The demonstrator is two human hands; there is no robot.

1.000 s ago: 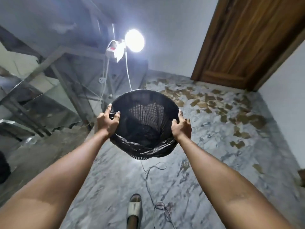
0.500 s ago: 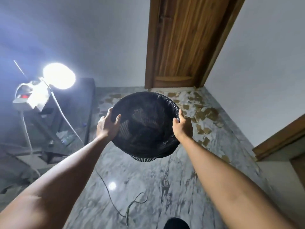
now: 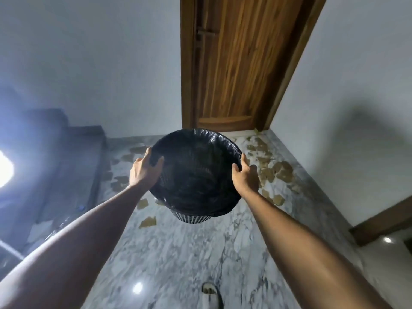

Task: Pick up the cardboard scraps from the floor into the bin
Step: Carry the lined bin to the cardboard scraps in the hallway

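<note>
Standing nearest at the bottom edge, a pale slipper (image 3: 211,294) on the veined marble floor (image 3: 178,259), with an open stretch of bare marble running ahead between the two outstretched forearms. Gripping the bin (image 3: 196,172) at mid-distance, lifted off the floor: left hand (image 3: 143,171) curled over the left rim with thumb hooked inside, right hand (image 3: 245,177) wrapped round the right rim, fingers on the outside. Lined with a black bag (image 3: 200,139) folded over the rim, mesh base showing below. Scattered under and beyond the bin, cardboard scraps (image 3: 270,172): a few loose pieces just left of the base, a thicker cluster to the right running along the foot of the right wall towards the corner. Bounding the left side, dark steps (image 3: 73,152) and a glaring lamp (image 3: 4,170) at the frame edge. Closing the far end, a shut wooden door (image 3: 231,63), scraps reaching close to its threshold.
</note>
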